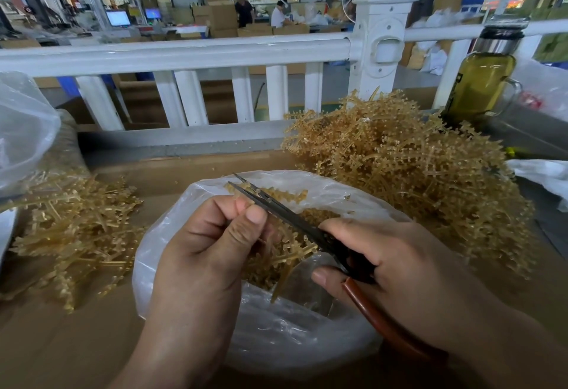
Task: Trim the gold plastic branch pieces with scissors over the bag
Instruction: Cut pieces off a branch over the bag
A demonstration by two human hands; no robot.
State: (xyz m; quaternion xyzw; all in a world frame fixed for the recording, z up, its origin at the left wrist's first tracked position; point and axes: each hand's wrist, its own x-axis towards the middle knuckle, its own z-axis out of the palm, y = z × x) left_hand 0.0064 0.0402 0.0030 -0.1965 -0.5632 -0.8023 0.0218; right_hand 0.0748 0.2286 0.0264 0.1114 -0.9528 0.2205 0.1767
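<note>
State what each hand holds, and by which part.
Left hand pinches a branch at its upper part; right hand grips the scissors by the handles.

Work table: a brown table carries an open white plastic bag at its centre. Seen from the bag, a tall heap of gold branch pieces rises at 2 o'clock, just beside the rim. A flatter pile spreads at 9 o'clock, reaching the bag's side. A clear sack slumps at 10 o'clock. A bottle of yellow-green liquid stands beyond the heap, and crumpled white plastic lies at 3 o'clock.
</note>
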